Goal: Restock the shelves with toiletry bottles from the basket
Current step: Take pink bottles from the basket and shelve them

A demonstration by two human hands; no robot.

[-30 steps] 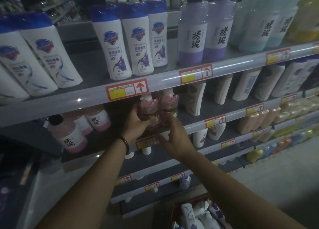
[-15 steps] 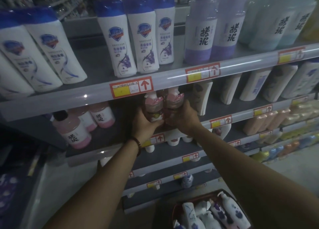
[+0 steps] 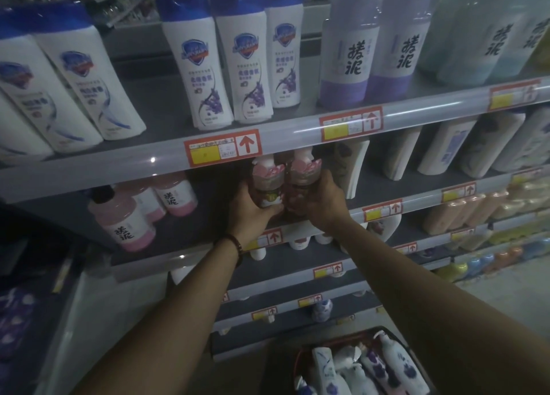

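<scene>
Since a second ago the right hand (image 3: 320, 204) has risen from below the shelf edge to the side of the right pink bottle (image 3: 303, 173), and both hands now clasp the pair as they did half a second ago. Its fingers curl round that bottle from the 3 o'clock side, while the left hand (image 3: 253, 213) wraps the left pink bottle (image 3: 266, 183) from 9 o'clock, thumb across its front. These two bottles stand upright and touch each other just above the middle of the view, at the front of the second shelf (image 3: 193, 231), their pale pink tops tucked under the rail of the top shelf (image 3: 89, 177). Their bases are hidden behind the hands, so I cannot tell whether they rest on the shelf yet. A dark bracelet (image 3: 235, 243) circles the left wrist. At 9 o'clock from the hands, on the same shelf, stand pink bottles (image 3: 125, 219) with dark lettering. Up at 12 o'clock a red and yellow price tag (image 3: 221, 149) sits on the rail, with white bottles with blue caps (image 3: 193, 67) above it and lilac bottles (image 3: 348, 52) toward 1 o'clock. Down at 6 o'clock, the basket (image 3: 342, 338) holds white bottles printed with purple flowers (image 3: 398, 365), lying tilted against one another.
</scene>
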